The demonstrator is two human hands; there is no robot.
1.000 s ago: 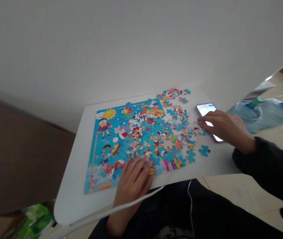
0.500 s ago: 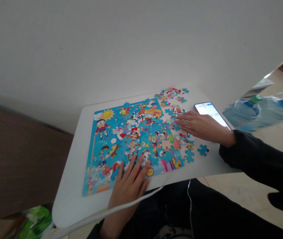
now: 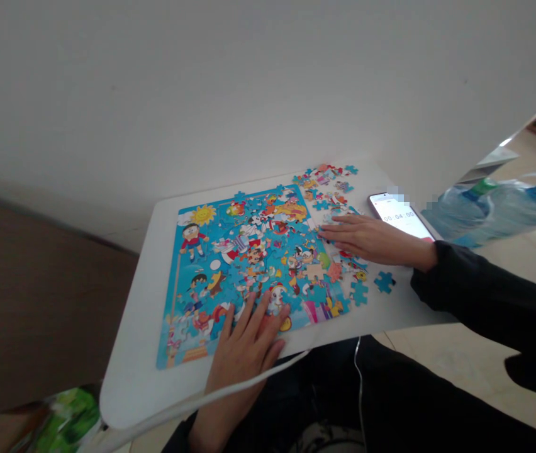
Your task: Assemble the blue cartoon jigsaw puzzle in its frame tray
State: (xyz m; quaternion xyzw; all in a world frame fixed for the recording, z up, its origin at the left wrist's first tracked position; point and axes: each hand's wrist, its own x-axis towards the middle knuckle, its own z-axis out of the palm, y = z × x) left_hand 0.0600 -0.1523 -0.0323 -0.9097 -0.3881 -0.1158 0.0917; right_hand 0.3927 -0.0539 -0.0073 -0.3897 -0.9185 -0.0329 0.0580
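Note:
A blue cartoon jigsaw puzzle (image 3: 223, 217) lies in its tray on a small white table (image 3: 131, 365), with a gap showing bare backing toward its right side. My left hand (image 3: 244, 346) rests flat on the puzzle's near edge, fingers spread. Over the loose puzzle pieces (image 3: 327, 179) along the tray's right side lies my right hand (image 3: 367, 238), fingers stretched out and low. Whether a piece is under its fingertips is hidden. Two loose blue pieces (image 3: 384, 282) sit at the table's near right.
A phone (image 3: 402, 217) showing a running timer lies beyond my right wrist. The wall (image 3: 268, 94) borders the table's far side. Large water bottles (image 3: 470, 204) stand on the floor at right. A white cable (image 3: 249, 385) crosses over my left wrist.
My right hand has shifted slightly left toward the puzzle's right edge, uncovering a blue piece above it. My left hand stays in about the same place.

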